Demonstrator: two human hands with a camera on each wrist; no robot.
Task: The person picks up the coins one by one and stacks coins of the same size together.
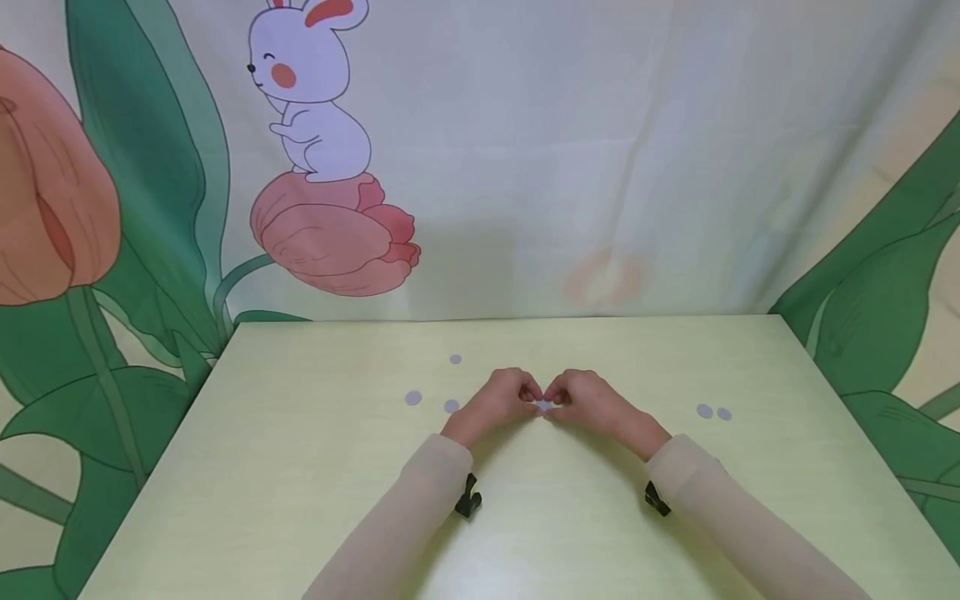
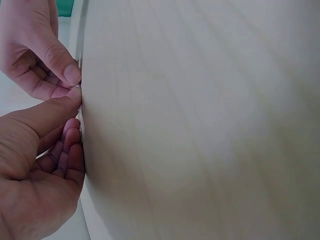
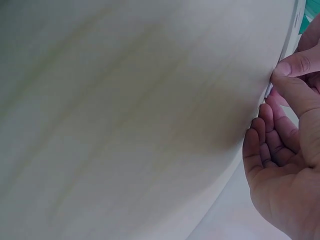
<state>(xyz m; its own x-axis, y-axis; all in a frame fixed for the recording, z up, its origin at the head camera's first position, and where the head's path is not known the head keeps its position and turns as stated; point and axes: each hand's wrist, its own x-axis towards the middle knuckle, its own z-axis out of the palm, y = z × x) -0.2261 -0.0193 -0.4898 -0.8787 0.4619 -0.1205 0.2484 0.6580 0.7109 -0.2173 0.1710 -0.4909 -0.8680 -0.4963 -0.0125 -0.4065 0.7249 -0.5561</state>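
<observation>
Because it is small, the pale disc (image 1: 545, 406) is pinched between curled fingertips of the left hand (image 1: 501, 401) and right hand (image 1: 594, 402), apparently steadied from both sides; perhaps to leave working room, loose discs (image 1: 705, 411) lie round it on the table (image 1: 300, 475) at three o'clock, nine, and, farther, ten.

Left forearm (image 1: 393, 529) and right forearm (image 1: 738, 521) angle inward, and look, left hand (image 1: 501, 400) and right hand (image 1: 597, 404) meet face to face out front, thumbs (image 2: 52, 112) close together, fingers (image 2: 75, 160) curled!
</observation>
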